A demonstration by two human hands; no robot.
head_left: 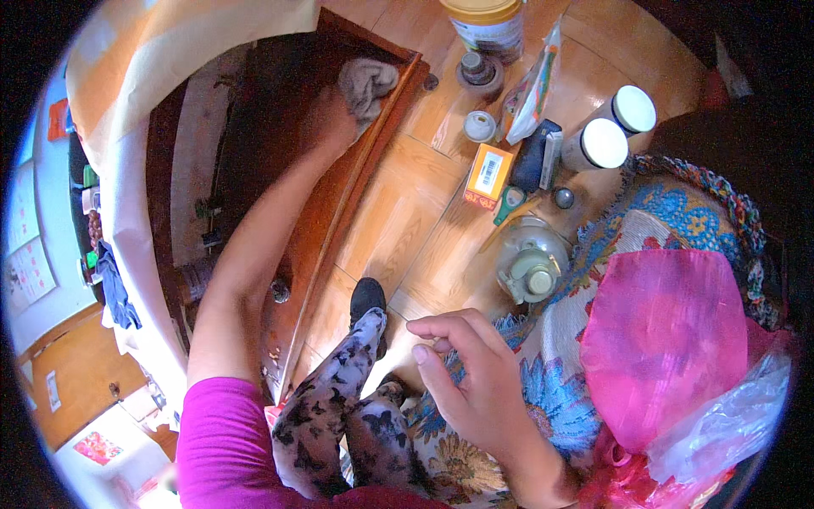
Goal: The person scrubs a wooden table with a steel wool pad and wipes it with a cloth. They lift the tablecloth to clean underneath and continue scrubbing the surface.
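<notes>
Both hands: left (335,114) presses cloth (369,85); right (466,373) empty.

The left hand (332,117) reaches into an open wooden drawer (280,170), and its fingers are mostly hidden under a grey cloth (367,85). The drawer's inside is in deep shadow, so anything lying in it cannot be made out. The right hand (471,377) hovers with fingers curled; whether they pinch something is too small to tell. A yellow-lidded tub (487,24) is cut off by the picture's top edge. A pink bag (666,339) covers part of the flowered cloth (551,399) beneath it. The right side fades into black. Small things on shelves (89,220) at far left are too blurred to identify.
</notes>
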